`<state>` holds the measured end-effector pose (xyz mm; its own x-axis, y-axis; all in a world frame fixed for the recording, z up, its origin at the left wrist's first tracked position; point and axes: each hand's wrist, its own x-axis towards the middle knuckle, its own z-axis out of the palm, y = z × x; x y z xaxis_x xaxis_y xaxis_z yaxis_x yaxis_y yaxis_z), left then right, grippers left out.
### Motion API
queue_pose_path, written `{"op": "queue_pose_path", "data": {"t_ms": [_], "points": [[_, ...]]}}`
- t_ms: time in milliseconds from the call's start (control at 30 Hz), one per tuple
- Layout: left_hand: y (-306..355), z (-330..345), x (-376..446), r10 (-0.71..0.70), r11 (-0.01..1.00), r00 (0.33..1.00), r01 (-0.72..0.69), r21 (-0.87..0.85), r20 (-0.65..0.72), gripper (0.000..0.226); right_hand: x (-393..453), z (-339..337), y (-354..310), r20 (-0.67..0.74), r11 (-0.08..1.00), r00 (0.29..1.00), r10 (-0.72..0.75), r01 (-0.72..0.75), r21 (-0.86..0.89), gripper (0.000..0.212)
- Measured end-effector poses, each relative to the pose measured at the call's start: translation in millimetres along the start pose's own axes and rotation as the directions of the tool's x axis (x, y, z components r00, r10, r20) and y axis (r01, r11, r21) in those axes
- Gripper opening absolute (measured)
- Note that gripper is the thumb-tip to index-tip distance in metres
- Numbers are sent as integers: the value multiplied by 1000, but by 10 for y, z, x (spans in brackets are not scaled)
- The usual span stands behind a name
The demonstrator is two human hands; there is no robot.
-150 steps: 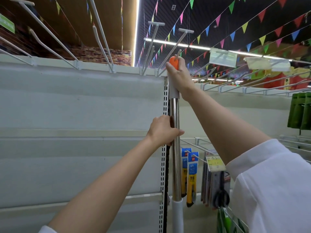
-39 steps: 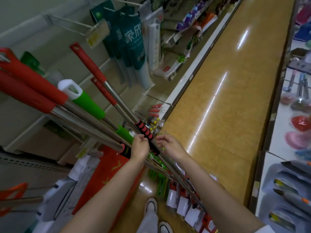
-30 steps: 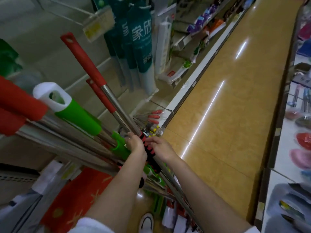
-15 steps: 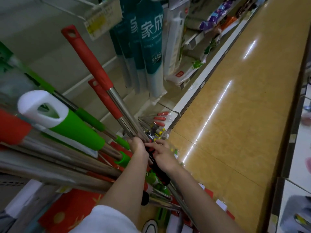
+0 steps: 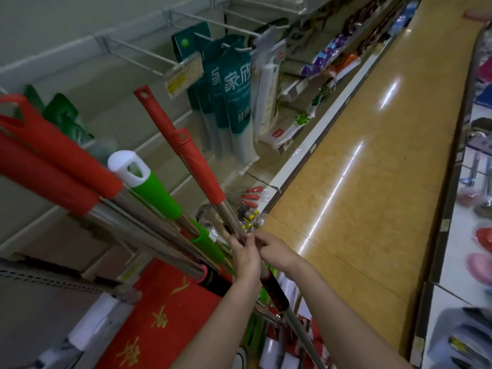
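A bundle of mop poles leans up from the lower shelf toward me. One steel pole with a long red handle [image 5: 186,150] runs down between my hands to a black and red grip [image 5: 274,291]. My left hand [image 5: 246,258] grips this pole just above the black grip. My right hand [image 5: 271,250] is right beside it, fingers pinching the same pole at its steel part. A green-handled pole with a white cap [image 5: 149,187] and two thick red-handled poles [image 5: 61,166] lie to the left.
Teal packaged goods [image 5: 237,86] hang on wire hooks over the shelf. A red mat with gold characters [image 5: 159,315] lies below the poles. The yellow aisle floor [image 5: 372,182] runs away on the right, bordered by another shelf of goods [image 5: 482,235].
Earlier I held one pole upright at a high shelf; now I look down at the bundle. Over the last second both hands slid up from the black grip onto the steel.
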<state>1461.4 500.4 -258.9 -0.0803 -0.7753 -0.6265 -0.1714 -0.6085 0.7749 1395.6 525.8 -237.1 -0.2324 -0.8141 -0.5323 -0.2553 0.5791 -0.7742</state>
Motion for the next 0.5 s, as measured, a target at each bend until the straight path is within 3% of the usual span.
{"op": "queue_pose_path", "data": {"t_ms": [133, 333, 500], "points": [[-12, -36, -343, 67, 996, 997, -70, 48, 48, 11, -380, -53, -23, -9, 1000, 1000, -20, 20, -13, 40], [-121, -200, -745, 174, 966, 954, -213, 145, 244, 35, -868, -105, 106, -39, 999, 999, -35, 34, -23, 38], [-219, -372, -1106, 215, 912, 908, -318, 258, 358, 13, -1277, -124, 236, -35, 996, 998, -47, 44, -80, 35]]}}
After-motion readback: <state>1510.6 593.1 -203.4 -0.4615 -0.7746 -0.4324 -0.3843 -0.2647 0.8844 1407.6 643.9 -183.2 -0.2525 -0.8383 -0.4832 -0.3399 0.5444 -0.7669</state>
